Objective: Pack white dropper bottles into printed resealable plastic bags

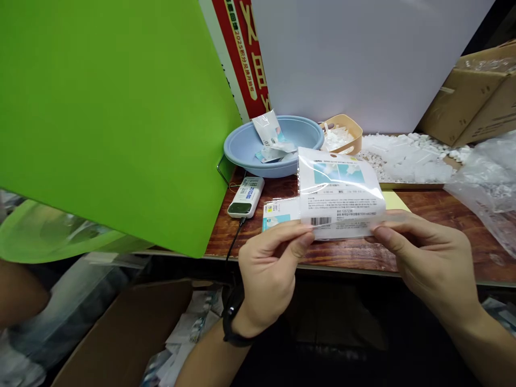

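Observation:
Both of my hands hold a clear plastic sleeve with a printed white sheet and a barcode inside. My left hand pinches its left end between thumb and fingers, and a black band circles that wrist. My right hand grips the right end the same way. The sleeve bends in a shallow curve above the wooden table. Behind its left end shows a small white and blue card. A white electronic device with a black cable lies just left of my left hand.
A pale blue plastic basin holds loose packets. Beside it stands a tan basket of white pieces. White granules are heaped behind, with a plastic bag at right, cardboard boxes beyond, and a large green board at left.

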`<action>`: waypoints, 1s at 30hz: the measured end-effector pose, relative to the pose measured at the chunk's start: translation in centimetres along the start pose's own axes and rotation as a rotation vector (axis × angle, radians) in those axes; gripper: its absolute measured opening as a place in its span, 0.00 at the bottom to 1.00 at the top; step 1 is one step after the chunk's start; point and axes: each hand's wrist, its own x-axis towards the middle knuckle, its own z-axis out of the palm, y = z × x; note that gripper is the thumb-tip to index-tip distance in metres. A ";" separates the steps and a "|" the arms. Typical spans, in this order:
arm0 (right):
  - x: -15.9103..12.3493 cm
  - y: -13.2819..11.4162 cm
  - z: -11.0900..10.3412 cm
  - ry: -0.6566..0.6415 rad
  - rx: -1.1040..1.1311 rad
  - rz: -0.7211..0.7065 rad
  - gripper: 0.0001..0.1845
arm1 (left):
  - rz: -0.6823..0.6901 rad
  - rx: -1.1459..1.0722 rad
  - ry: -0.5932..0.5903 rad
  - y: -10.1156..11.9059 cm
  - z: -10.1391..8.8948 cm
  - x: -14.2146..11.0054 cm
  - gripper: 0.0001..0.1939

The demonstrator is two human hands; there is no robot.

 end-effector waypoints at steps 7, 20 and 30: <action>-0.1 -0.3 1.4 0.142 0.220 0.097 0.17 | -0.383 -0.412 0.100 1.0 1.5 0.6 0.15; 0.3 2.2 2.3 -0.170 0.487 0.312 0.18 | -0.451 -0.527 0.137 0.4 2.3 1.2 0.06; 0.1 2.8 1.8 -0.156 0.448 0.358 0.19 | -0.533 -0.602 0.121 0.4 1.9 1.6 0.08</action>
